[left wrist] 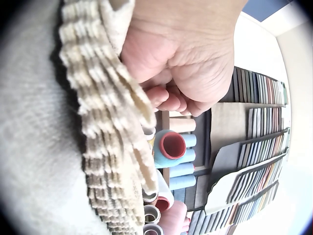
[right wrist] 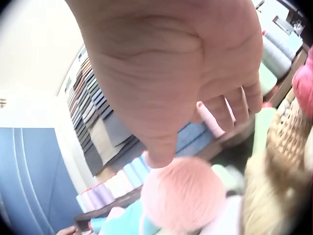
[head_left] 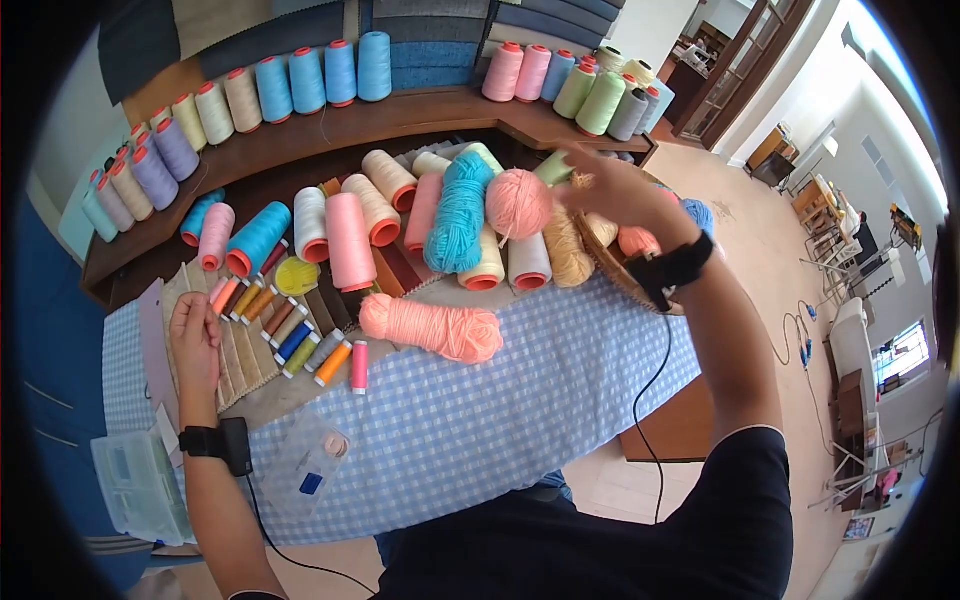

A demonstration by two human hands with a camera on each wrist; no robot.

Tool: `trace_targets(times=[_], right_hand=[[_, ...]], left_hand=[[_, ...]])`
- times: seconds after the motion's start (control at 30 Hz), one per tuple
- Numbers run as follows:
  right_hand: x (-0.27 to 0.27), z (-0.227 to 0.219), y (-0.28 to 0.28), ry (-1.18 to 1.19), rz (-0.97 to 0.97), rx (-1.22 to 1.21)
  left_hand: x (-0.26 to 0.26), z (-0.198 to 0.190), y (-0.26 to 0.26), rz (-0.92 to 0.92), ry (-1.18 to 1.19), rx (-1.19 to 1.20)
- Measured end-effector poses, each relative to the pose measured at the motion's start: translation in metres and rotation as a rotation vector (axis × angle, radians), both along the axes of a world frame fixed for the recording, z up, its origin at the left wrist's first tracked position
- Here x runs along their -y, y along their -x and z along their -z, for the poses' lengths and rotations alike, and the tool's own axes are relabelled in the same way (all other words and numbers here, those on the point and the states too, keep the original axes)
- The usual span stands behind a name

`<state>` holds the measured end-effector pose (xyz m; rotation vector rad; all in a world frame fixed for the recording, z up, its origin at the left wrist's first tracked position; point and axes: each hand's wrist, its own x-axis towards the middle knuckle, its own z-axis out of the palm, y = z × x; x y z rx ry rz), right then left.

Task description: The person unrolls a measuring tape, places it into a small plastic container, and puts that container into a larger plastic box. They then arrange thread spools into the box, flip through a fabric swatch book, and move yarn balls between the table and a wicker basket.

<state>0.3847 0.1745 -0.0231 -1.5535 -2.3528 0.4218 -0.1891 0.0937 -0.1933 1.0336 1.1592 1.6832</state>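
Note:
My right hand (head_left: 620, 190) is stretched over the back right of the table, its fingers extended. Just beside it sits a round pink ball of yarn (head_left: 518, 203); in the right wrist view the thumb tip overlaps the top of that ball (right wrist: 183, 196). Left of the ball lies a turquoise yarn skein (head_left: 462, 215), and a tan skein (head_left: 569, 250) is below the hand. My left hand (head_left: 195, 335) is at the ribbed beige fabric swatches (left wrist: 102, 127), fingers loosely curled with nothing visible in them. Several small thread spools (head_left: 290, 335) lie close to its right.
A peach yarn skein (head_left: 430, 328) lies on the blue checked tablecloth (head_left: 480, 420). Large thread cones (head_left: 350, 243) crowd the middle, with more along the wooden shelf (head_left: 440, 112). A wicker basket (head_left: 610, 262) stands at right. A clear plastic box (head_left: 140, 485) is front left.

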Motion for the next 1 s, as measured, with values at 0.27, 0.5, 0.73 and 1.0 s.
trace_targets(times=[0.27,0.5,0.73,1.0], right_hand=[[-0.02,0.004,-0.115,0.072,0.228,0.422],[-0.026,-0.017,-0.092,-0.073,0.288,0.336],[-0.05,-0.022,-0.009,-0.15,0.205,0.034],[-0.057,0.001,-0.042,-0.072,0.073,0.001]], left_hand=[[-0.002,-0.003,-0.003,0.017,-0.016,-0.012],[0.001,-0.005,-0.005,0.007,-0.006,-0.019],[-0.001,-0.003,-0.005,0.01,-0.014,-0.003],[0.001,-0.006,-0.006,0.009,-0.009,-0.013]])
